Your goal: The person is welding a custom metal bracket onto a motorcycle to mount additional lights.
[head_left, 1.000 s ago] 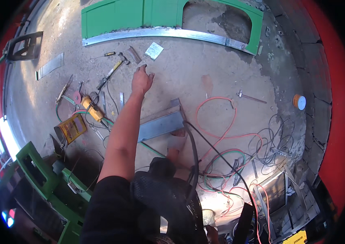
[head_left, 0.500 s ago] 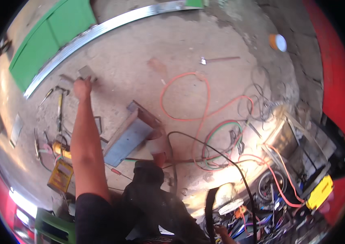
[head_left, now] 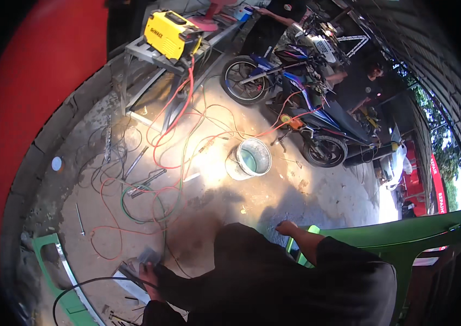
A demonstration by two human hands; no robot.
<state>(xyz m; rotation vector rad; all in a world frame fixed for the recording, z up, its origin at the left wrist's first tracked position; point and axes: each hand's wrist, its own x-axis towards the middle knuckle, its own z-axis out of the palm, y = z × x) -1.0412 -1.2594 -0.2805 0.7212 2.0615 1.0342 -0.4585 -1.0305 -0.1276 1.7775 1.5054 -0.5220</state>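
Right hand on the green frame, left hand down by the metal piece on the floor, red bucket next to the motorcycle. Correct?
Not quite: in the head view the bucket is white with a pale blue-green inside, not red. The rest holds: the right hand rests on the green frame, the left hand is at the metal piece on the floor, and the bucket stands near the motorcycle.

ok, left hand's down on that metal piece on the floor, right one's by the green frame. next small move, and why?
Probably bring the right hand over to the metal piece to steady it. The left hand alone rests on it, and a black cable and red wires lie close around it on the concrete, so it could snag. The right hand only rests near the green frame, apparently holding nothing.
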